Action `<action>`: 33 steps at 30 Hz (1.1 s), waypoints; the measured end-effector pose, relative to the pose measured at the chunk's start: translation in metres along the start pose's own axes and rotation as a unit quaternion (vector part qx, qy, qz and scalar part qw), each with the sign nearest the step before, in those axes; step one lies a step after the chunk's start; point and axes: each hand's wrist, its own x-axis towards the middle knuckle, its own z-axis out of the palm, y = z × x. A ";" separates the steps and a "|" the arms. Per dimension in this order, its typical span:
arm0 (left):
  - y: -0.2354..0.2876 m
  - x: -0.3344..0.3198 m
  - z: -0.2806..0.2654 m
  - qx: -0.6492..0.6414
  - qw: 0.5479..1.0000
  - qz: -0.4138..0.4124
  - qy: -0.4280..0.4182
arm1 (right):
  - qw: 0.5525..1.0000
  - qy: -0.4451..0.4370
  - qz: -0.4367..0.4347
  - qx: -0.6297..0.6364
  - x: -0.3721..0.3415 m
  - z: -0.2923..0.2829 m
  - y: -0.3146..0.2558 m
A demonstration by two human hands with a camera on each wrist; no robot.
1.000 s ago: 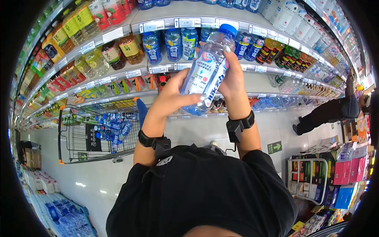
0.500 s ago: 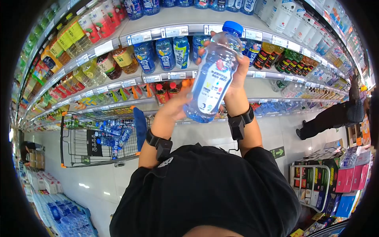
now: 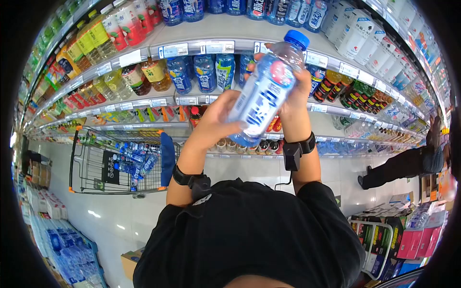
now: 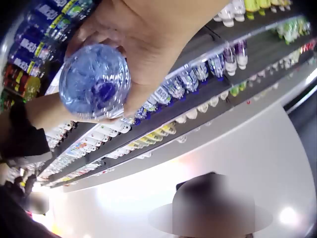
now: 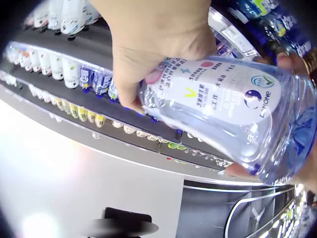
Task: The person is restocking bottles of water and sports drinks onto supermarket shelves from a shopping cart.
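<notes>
A large clear drink bottle [image 3: 261, 103] with a blue cap is held tilted in front of the shelves, cap end up and to the right. Near its lower end, my left hand [image 3: 215, 124] grips the side, thumb across the front. My right hand [image 3: 298, 90] holds it just below the neck, its fingertips showing past the far side. The left wrist view looks onto the bluish bottle base [image 4: 94, 82], while the right wrist view shows small print on the back label [image 5: 218, 89].
Shelves of bottled drinks [image 3: 205, 72] curve around in front. A shopping cart [image 3: 122, 161] with several blue-labelled bottles stands at left. Another person [image 3: 398, 165] is at far right, near stacked boxes [image 3: 415, 242]. Shrink-wrapped bottle packs [image 3: 72, 249] sit at lower left.
The bottle has been turned about its length, so the large-lettered label side faces up again after the small print. The left hand, looser half a second ago, again grips the lower end.
</notes>
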 end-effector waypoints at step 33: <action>-0.077 0.025 0.015 -0.462 0.850 -0.192 -0.165 | 0.970 -0.208 0.122 0.038 -0.028 -0.067 0.010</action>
